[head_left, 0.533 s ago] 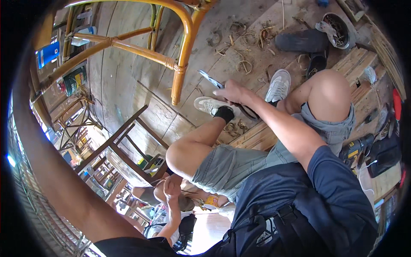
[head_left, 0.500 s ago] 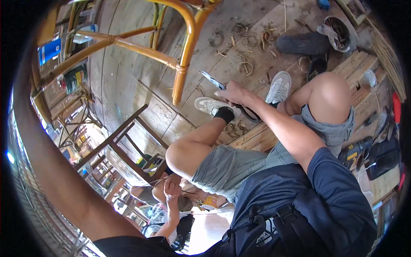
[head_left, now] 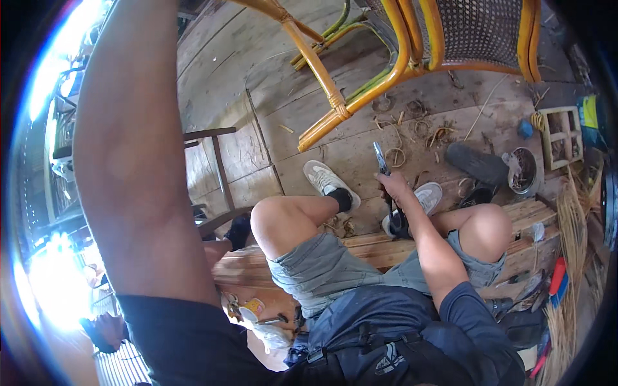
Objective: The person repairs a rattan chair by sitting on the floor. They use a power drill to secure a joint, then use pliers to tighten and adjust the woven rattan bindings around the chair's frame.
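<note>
Okay, right hand [head_left: 395, 185] wraps round what look like scissors [head_left: 380, 156], blades toward the cane chair [head_left: 403, 48], over the floor [head_left: 283, 96]; left hand's out of frame, can't tell. Keep tips off the shoes [head_left: 325, 179].

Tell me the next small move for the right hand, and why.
Probably lift the shears slightly toward the wrapped joint of the rattan chair. The right hand already grips them, blades pointing away from the body, but the tips are apart from the chair's frame. The left hand is out of view, so its hold can't be told.
</note>
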{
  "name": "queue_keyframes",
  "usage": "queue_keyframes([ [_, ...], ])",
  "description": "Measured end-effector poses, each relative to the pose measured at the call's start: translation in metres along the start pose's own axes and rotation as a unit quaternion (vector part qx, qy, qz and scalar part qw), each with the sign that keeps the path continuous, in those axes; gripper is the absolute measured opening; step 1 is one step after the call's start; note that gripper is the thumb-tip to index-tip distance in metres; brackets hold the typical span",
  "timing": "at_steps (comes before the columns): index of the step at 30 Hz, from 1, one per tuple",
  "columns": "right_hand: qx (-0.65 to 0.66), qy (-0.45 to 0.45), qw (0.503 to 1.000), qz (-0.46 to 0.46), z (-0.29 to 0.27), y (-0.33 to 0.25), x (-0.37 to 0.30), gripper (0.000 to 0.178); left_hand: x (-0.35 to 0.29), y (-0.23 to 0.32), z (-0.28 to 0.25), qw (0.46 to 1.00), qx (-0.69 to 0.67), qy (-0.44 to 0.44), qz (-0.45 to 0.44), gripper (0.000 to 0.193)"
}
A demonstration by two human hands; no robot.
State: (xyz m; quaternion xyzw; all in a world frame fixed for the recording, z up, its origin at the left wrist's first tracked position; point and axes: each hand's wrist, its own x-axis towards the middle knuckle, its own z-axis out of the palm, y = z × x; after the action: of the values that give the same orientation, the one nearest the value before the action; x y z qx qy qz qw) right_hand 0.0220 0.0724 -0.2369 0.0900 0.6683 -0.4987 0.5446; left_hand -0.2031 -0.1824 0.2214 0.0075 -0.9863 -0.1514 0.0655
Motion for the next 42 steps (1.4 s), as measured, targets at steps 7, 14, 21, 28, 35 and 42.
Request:
queue_keyframes([
  [7,-0.026,0.016,1.000,-0.005,-0.013,0.012,0.003,0.037,0.002,0.007,-0.002,0.999,0.017,0.020,-0.029,0.051],
  [14,-0.049,0.030,0.998,0.005,-0.021,0.002,-0.013,0.042,0.001,0.008,-0.004,0.998,0.028,0.024,-0.051,0.053],
  [21,-0.072,0.017,0.997,0.009,-0.027,-0.002,-0.020,0.036,0.013,-0.002,-0.006,0.996,0.039,0.035,-0.069,0.054],
  [28,-0.059,-0.001,0.998,-0.005,-0.028,0.013,-0.022,0.034,0.015,-0.001,-0.003,0.995,0.041,0.040,-0.081,0.050],
  [35,-0.119,0.026,0.992,0.012,-0.036,0.028,-0.011,0.041,0.012,-0.003,-0.005,0.999,0.038,0.035,0.005,0.047],
  [42,-0.129,0.022,0.991,0.039,-0.036,0.013,-0.021,0.038,0.029,-0.027,-0.002,0.997,-0.069,0.028,0.023,0.043],
])
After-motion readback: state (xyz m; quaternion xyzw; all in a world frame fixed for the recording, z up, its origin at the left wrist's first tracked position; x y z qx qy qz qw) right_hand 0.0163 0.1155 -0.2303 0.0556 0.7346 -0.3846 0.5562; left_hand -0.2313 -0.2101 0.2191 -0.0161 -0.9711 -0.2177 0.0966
